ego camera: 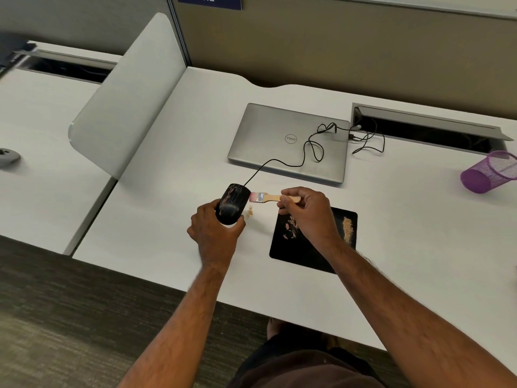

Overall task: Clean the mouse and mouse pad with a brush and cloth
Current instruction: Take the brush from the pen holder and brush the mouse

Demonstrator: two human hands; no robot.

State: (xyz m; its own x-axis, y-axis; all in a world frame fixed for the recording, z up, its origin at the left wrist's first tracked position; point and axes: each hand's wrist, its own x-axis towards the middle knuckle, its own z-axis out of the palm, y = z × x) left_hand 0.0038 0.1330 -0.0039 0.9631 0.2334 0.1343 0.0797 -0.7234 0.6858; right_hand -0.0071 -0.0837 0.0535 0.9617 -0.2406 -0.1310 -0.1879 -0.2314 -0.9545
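left hand [216, 233]: fingers curled around the black mouse [231, 204], held just above the desk [167, 191].
right hand [307, 212]: pinches the brush [268, 197] handle; bristles touch the mouse side.
mouse pad [302, 253]: flat under the right wrist, with crumbs.

Rear of the mouse [231, 204] wrapped by the left hand [216, 233], underside unseen. End of the brush [272, 197] handle buried in the right hand [307, 212]; bristle contact with the mouse too fine to judge. Near-left part of the mouse pad [305, 247] covered by the right hand and forearm. Purple mesh cup [489, 172] clipped by the right edge. Grey object [8, 157] at far left cut off and blurred. Blue sign [209, 1] cropped at the top.
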